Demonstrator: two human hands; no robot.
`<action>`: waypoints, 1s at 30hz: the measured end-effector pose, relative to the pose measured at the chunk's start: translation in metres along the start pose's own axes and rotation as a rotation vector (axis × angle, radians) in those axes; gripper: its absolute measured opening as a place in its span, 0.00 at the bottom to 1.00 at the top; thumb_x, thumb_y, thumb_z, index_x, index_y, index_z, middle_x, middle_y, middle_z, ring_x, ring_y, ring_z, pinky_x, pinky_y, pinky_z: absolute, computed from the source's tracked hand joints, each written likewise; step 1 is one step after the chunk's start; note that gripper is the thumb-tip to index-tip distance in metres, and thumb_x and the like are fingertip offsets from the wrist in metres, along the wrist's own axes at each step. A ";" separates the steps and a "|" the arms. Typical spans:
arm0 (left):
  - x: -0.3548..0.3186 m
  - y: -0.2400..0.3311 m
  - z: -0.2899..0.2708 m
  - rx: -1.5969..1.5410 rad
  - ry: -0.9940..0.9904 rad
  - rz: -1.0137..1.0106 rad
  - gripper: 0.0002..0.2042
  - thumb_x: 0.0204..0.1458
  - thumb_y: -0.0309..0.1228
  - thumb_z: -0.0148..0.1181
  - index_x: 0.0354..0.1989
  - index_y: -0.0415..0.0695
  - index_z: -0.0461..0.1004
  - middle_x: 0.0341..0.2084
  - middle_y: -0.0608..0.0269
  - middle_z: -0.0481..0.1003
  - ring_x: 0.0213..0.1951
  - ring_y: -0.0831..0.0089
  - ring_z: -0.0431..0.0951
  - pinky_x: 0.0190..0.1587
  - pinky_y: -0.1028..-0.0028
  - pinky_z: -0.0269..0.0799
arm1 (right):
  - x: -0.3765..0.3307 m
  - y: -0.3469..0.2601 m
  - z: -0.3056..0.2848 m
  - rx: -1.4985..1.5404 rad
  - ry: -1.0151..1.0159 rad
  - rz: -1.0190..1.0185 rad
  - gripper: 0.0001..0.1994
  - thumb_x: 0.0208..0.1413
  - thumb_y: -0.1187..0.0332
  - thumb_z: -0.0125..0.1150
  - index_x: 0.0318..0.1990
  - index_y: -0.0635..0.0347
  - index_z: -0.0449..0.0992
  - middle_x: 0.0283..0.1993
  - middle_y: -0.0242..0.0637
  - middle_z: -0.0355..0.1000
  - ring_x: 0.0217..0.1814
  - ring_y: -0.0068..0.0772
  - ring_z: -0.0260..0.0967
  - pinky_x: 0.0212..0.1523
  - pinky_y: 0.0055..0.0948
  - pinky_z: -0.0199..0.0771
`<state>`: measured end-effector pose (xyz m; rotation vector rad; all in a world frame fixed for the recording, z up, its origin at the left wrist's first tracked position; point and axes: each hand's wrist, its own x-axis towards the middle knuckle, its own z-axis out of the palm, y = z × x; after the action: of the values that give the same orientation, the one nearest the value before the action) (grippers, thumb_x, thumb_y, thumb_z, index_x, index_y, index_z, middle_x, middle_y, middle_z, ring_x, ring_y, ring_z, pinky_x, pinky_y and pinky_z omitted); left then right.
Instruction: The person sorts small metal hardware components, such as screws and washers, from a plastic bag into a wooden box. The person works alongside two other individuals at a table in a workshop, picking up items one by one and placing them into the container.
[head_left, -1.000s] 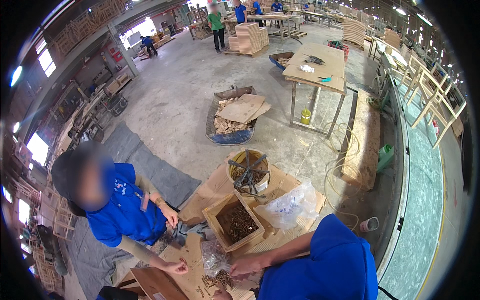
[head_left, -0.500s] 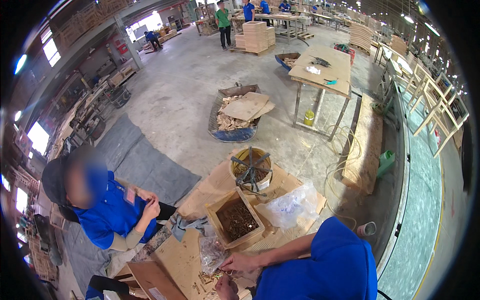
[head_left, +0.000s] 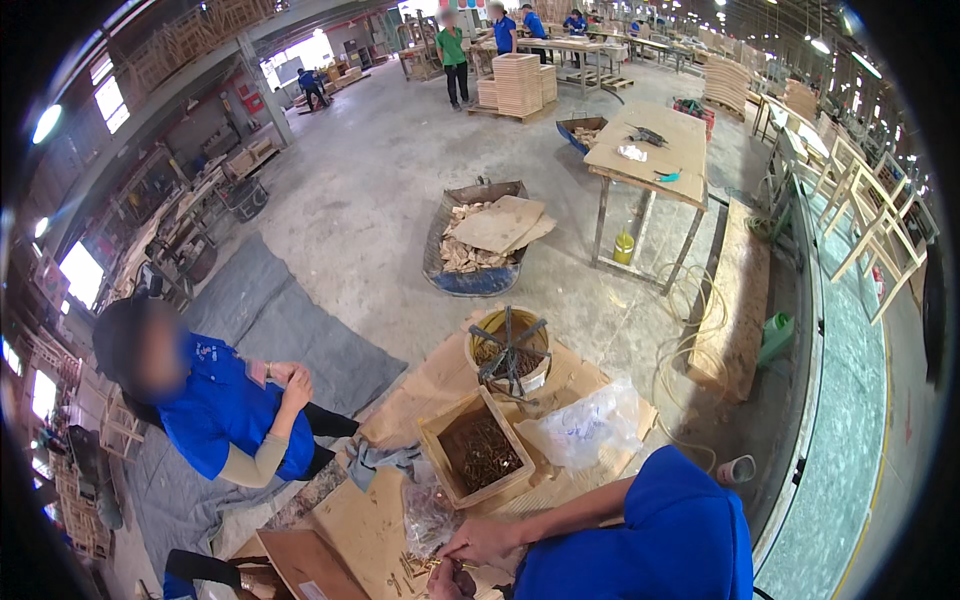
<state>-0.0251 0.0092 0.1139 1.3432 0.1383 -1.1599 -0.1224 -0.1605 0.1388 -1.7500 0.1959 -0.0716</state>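
Note:
My right hand (head_left: 482,541) comes in from the right, its fingers closed together at the fingertips of my left hand (head_left: 452,580). Closed too, the left hand holds what looks like a small brass-coloured screw, mostly hidden by fingers. Loose brass-coloured screws (head_left: 404,578) lie on the cardboard (head_left: 345,525) beside them. A crumpled clear plastic bag (head_left: 428,515) rests just beyond the hands. Behind it stands a square wooden box (head_left: 440,430) with many screws inside. A round tub (head_left: 537,381) holding more small hardware, with dark strips crossed over its top, is farther back.
A white plastic bag (head_left: 585,430) lies right of the box, a grey cloth (head_left: 378,462) left. One co-worker (head_left: 235,405) stands at left; another's dark-sleeved arm (head_left: 205,568) is by a brown box (head_left: 310,562). A bin of wood scraps (head_left: 472,285) stands beyond.
The whole view has shifted slightly. My right hand's fingers have come closer to my left hand. The co-worker at left has turned a little and brought both hands against the forearms.

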 end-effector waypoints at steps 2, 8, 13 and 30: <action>0.004 -0.002 -0.001 -0.070 0.010 0.000 0.12 0.64 0.37 0.51 0.39 0.43 0.77 0.13 0.73 0.62 0.12 0.84 0.56 0.13 0.81 0.47 | 0.000 0.001 0.002 0.035 -0.017 -0.073 0.19 0.57 0.63 0.60 0.56 0.54 0.76 0.42 0.44 0.80 0.40 0.36 0.77 0.42 0.31 0.74; 0.004 0.004 0.013 0.534 0.107 0.213 0.13 0.62 0.39 0.54 0.38 0.44 0.81 0.13 0.74 0.67 0.12 0.84 0.58 0.13 0.81 0.48 | 0.004 0.003 -0.008 0.016 -0.140 -0.157 0.18 0.56 0.65 0.61 0.54 0.58 0.76 0.37 0.43 0.79 0.37 0.31 0.75 0.40 0.30 0.74; 0.002 0.012 -0.002 0.531 0.458 0.161 0.12 0.57 0.39 0.58 0.37 0.44 0.81 0.13 0.70 0.66 0.14 0.82 0.61 0.17 0.80 0.53 | 0.001 -0.008 -0.008 0.190 -0.059 0.008 0.14 0.55 0.67 0.65 0.47 0.62 0.80 0.36 0.36 0.80 0.34 0.20 0.72 0.38 0.26 0.73; -0.038 0.039 0.006 0.105 0.248 0.769 0.11 0.60 0.33 0.59 0.35 0.36 0.80 0.17 0.72 0.70 0.22 0.84 0.67 0.24 0.78 0.61 | 0.007 0.002 0.013 0.547 -0.114 0.254 0.17 0.60 0.69 0.60 0.56 0.61 0.74 0.43 0.32 0.77 0.40 0.22 0.75 0.37 0.21 0.75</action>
<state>-0.0189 0.0185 0.1680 1.4405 -0.2511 -0.3567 -0.1132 -0.1495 0.1343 -1.1710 0.2835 0.1482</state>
